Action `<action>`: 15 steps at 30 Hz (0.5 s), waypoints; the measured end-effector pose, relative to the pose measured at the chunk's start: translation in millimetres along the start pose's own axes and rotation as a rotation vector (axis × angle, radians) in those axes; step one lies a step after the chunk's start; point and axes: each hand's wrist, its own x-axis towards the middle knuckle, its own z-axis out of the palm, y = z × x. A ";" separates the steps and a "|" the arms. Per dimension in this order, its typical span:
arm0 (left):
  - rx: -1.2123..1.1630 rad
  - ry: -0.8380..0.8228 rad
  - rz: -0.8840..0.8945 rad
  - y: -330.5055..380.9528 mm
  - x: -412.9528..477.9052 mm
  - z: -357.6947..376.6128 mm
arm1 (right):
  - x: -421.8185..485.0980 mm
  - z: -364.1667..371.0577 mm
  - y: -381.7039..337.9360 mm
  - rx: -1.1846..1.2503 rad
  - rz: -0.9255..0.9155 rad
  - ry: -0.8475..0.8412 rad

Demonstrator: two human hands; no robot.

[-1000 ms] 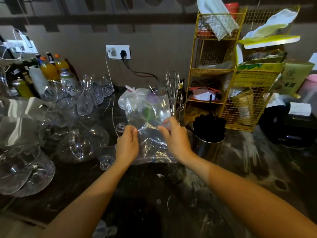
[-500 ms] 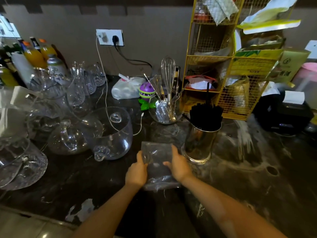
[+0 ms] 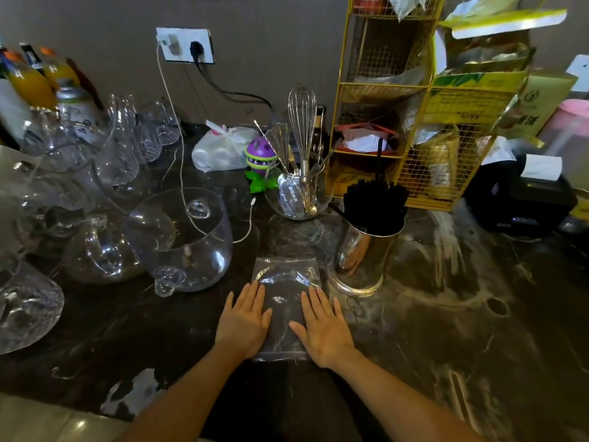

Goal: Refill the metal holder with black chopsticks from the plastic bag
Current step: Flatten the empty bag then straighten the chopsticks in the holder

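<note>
A clear plastic bag (image 3: 285, 282) lies flat and empty on the dark marble counter (image 3: 446, 314). My left hand (image 3: 243, 319) rests palm down on its left edge, fingers spread. My right hand (image 3: 323, 327) presses flat on its right edge, fingers spread too. Just beyond my right hand stands the shiny metal holder (image 3: 363, 256), upright and packed with black chopsticks (image 3: 374, 202) whose ends stick out of the top.
Clear glass jugs (image 3: 185, 237) and bowls crowd the left side. A glass bowl with a whisk (image 3: 301, 122) and utensils stands behind the bag. A yellow wire rack (image 3: 411, 100) rises at the back right, a black machine (image 3: 522, 193) beside it.
The bag came down from in front of me onto the counter. My hands let go of it and now lie flat on its two sides.
</note>
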 end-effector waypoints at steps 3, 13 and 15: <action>-0.030 -0.023 -0.015 -1.0 1.1 1.3 | 0.7 -0.1 0.9 -0.019 -0.002 -0.015; 0.074 0.010 -0.004 2.6 3.7 -3.5 | 1.7 -7.5 2.7 0.012 -0.024 -0.070; 0.022 -0.017 -0.031 6.0 8.5 -13.3 | 0.9 -16.1 3.8 0.069 -0.036 -0.081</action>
